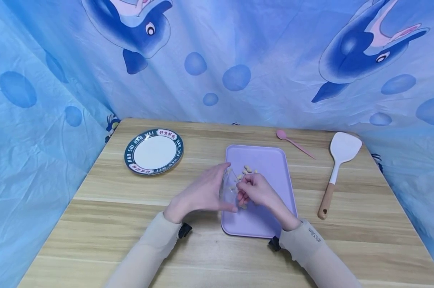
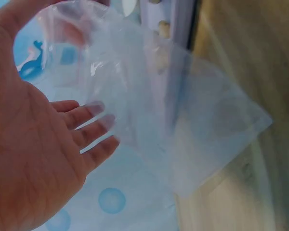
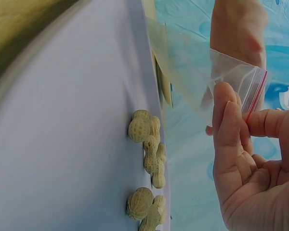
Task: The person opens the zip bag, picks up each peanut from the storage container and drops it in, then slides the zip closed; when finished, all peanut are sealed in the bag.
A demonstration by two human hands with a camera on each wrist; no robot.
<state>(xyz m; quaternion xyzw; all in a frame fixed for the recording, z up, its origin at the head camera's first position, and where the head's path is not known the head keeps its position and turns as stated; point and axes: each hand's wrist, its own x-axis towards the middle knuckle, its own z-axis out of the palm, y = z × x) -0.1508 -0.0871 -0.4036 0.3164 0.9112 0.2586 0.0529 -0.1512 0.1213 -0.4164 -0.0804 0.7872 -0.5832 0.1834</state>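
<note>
A clear zip-lock bag (image 1: 228,193) with a red line along its seal is held over the left side of a lilac tray (image 1: 271,164). My right hand (image 1: 257,191) pinches the bag at its zip edge, between thumb and fingers (image 3: 228,130). On the bag's other side is my left hand (image 1: 207,188), its thumb and fingers spread wide. In the left wrist view, the fingertips (image 2: 106,122) of that hand lie loosely beside the film. Unshelled peanuts (image 3: 151,149) lie in several on the tray, partly hidden by the right hand in the head view.
A white plate (image 1: 155,153) with a dark green patterned rim sits at the back left of the wooden table (image 1: 105,232). Right of the tray lie a small pink spoon (image 1: 282,135) and a white spatula (image 1: 344,147) with a wooden handle. A blue dolphin-print curtain (image 1: 217,60) hangs behind.
</note>
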